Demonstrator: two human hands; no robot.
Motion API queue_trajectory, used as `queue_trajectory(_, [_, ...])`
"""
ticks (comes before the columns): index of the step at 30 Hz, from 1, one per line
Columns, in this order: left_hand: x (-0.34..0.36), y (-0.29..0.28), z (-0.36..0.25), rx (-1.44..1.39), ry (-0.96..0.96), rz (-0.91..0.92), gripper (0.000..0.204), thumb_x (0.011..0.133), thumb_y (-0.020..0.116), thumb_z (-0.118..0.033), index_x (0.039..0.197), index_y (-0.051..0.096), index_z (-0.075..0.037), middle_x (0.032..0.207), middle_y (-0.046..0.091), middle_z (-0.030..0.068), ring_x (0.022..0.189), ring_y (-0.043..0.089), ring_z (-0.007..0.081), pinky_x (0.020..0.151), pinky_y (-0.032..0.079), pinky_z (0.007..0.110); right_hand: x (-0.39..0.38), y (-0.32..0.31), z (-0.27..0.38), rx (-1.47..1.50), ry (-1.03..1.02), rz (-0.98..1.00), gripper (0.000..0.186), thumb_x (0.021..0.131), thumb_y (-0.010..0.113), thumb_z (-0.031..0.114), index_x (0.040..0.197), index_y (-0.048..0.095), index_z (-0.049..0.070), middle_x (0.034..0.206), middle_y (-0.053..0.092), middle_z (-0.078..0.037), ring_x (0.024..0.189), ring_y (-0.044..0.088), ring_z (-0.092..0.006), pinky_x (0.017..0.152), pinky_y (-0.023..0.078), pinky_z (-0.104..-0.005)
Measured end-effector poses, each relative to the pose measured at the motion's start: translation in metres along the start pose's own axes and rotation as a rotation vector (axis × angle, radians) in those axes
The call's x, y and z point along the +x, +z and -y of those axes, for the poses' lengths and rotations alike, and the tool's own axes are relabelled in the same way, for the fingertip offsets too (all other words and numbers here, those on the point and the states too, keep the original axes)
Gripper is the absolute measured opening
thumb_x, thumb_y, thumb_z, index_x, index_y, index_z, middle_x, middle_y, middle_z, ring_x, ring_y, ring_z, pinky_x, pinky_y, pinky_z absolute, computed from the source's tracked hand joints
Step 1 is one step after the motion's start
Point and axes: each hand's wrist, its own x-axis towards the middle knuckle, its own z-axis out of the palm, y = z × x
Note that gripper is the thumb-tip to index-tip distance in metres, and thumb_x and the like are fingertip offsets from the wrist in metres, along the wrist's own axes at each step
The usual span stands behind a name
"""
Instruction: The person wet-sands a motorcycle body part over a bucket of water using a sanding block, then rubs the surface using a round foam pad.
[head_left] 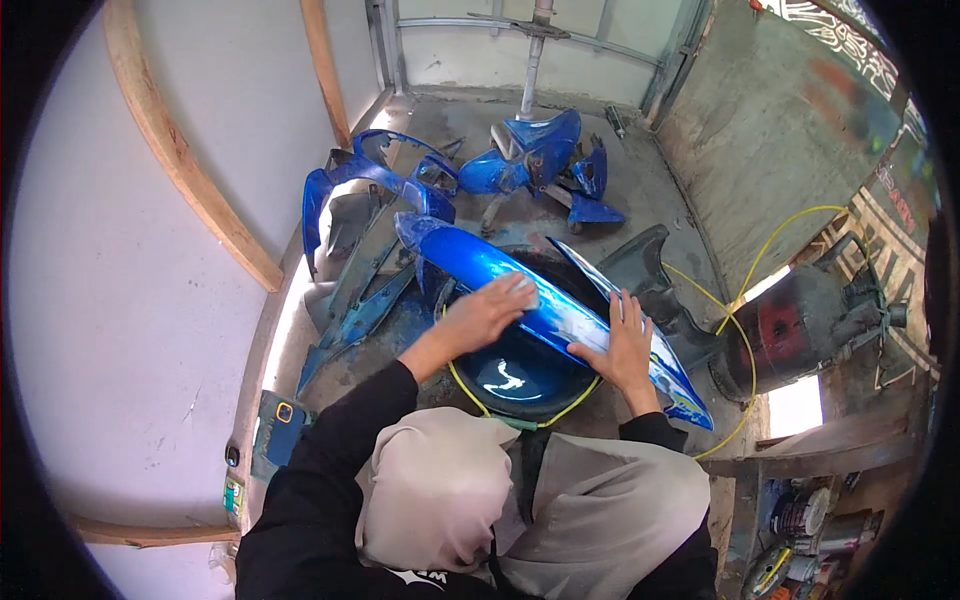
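Note:
A long glossy blue motorcycle body panel [468,262], with white and yellow graphics toward its right end, lies diagonally above a black basin [520,385] of dark liquid. My left hand [490,312] presses a small pale grey pad [525,290] onto the panel's middle, fingers bent over it. Farther right, my right hand [620,350] grips the panel, thumb on the near side and fingers over the far side.
Blue body parts [545,150] lie on the concrete floor [660,195] ahead and left. A dark tank [790,330] with yellow hose [750,385] stands right, above a cluttered wooden shelf [830,455]. A phone [275,430] lies at left, beside a white wall.

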Motion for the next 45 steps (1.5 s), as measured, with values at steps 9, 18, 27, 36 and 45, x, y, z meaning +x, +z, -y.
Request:
queue_trajectory(9, [-0.014,-0.036,0.072,0.058,-0.534,-0.241,0.023,0.105,0.054,-0.013,0.122,0.066,-0.004,0.123,0.07,0.0222,0.118,0.065,0.0453,0.104,0.053,0.051,0.002,0.005,0.003,0.004,-0.027,-0.029,0.129,0.07,0.08,0.081,0.162,0.038,0.0,0.167,0.038,-0.028,0.157,0.034,-0.0463,0.123,0.025,-0.0687])
queue_trajectory(18, [-0.05,-0.097,0.164,0.248,-0.876,-0.213,0.03,0.106,0.051,-0.02,0.124,0.074,-0.011,0.119,0.074,0.0238,0.105,0.073,0.0444,0.092,0.057,0.055,0.01,0.01,0.026,0.032,-0.082,-0.041,0.128,0.072,0.079,0.081,0.161,0.039,-0.001,0.168,0.038,-0.028,0.156,0.035,-0.0459,0.122,0.026,-0.0676])
queue_trajectory(27, [0.006,-0.042,0.074,-0.177,-0.17,-0.101,0.027,0.107,0.055,-0.018,0.12,0.073,-0.003,0.137,0.069,0.0174,0.132,0.062,0.0382,0.111,0.051,0.046,-0.003,0.001,-0.007,-0.004,-0.019,-0.019,0.131,0.07,0.08,0.082,0.161,0.038,-0.003,0.168,0.036,-0.028,0.157,0.032,-0.048,0.124,0.023,-0.0675])
queue_trajectory(36, [0.005,-0.022,0.05,0.062,-0.369,-0.179,0.027,0.105,0.054,-0.015,0.123,0.072,-0.005,0.132,0.071,0.0205,0.122,0.067,0.0389,0.107,0.052,0.048,-0.001,0.0,0.0,0.004,-0.014,-0.011,0.13,0.071,0.079,0.082,0.161,0.038,-0.002,0.168,0.037,-0.027,0.157,0.032,-0.0477,0.124,0.023,-0.0682])
queue_trajectory(45, [-0.015,-0.054,0.076,0.066,-0.56,-0.224,0.022,0.104,0.055,-0.014,0.118,0.068,-0.003,0.124,0.07,0.0201,0.118,0.066,0.0415,0.103,0.053,0.049,0.004,0.006,0.012,0.023,-0.04,-0.008,0.13,0.071,0.08,0.081,0.162,0.038,-0.001,0.168,0.036,-0.028,0.156,0.032,-0.0487,0.124,0.023,-0.0678])
